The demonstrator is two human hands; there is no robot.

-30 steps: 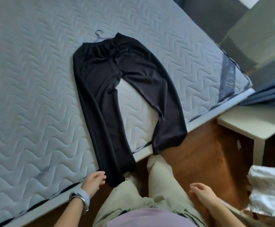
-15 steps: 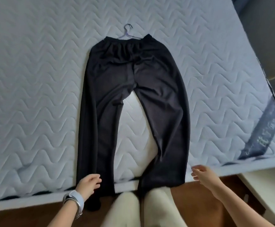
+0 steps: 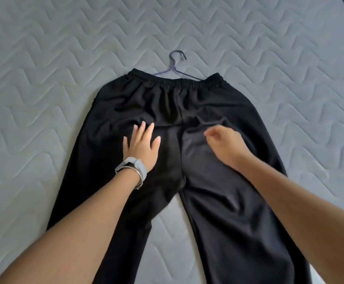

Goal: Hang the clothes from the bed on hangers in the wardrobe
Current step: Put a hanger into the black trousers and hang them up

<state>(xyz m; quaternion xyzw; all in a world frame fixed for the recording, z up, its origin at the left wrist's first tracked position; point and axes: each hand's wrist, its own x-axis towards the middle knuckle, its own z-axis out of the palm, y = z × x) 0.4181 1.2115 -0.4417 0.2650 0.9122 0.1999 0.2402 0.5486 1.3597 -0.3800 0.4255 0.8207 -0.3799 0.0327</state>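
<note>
Trousers point(image 3: 218, 201) cover a hanger point(image 3: 175, 60) on the bed point(image 3: 44, 78); left hand point(image 3: 143, 147) rests flat, fingers spread; right hand point(image 3: 224, 146) is curled and blurred, grip unclear.

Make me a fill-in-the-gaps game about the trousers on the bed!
1. The trousers spread on the mattress are ____ in colour.
2. The hanger pokes out from under their elastic ____.
3. The grey watch sits on the person's ____ wrist.

Missing words: black; waistband; left.
</note>
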